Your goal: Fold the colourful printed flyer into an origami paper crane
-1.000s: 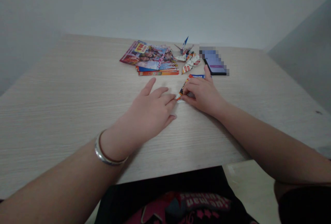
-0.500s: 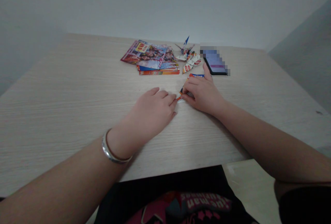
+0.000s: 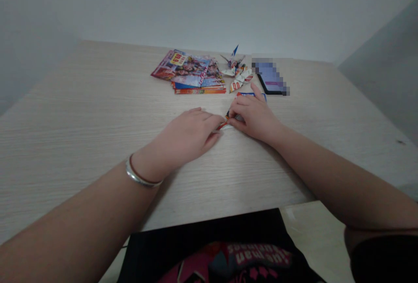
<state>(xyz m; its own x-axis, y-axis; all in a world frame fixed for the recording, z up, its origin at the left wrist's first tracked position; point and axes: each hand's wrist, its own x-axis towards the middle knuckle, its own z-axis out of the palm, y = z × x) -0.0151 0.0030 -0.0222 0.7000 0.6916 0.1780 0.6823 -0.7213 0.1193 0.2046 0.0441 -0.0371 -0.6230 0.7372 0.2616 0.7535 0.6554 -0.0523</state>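
Between my hands lies a small folded piece of printed paper (image 3: 223, 125), with red, blue and white showing; most of it is covered by my fingers. My left hand (image 3: 196, 133) pinches its near left end between thumb and fingers. My right hand (image 3: 253, 113) is closed on the paper's middle, thumb and index finger together, with one finger raised. The paper's blue and red far edge (image 3: 248, 95) shows beyond the right hand. Just behind it, two folded paper figures (image 3: 241, 80) rest on the table, one of them shaped like a crane (image 3: 233, 62).
A stack of colourful printed leaflets (image 3: 192, 72) lies at the back, left of the folded figures. To their right is a phone (image 3: 272, 78), partly pixelated, with its screen lit. The pale wooden table (image 3: 98, 113) meets a wall at the back.
My left hand has shifted slightly and turned, its thumb and fingers now gripping the paper's end instead of lying flat beside it. The right hand stays nearly in place on the paper.
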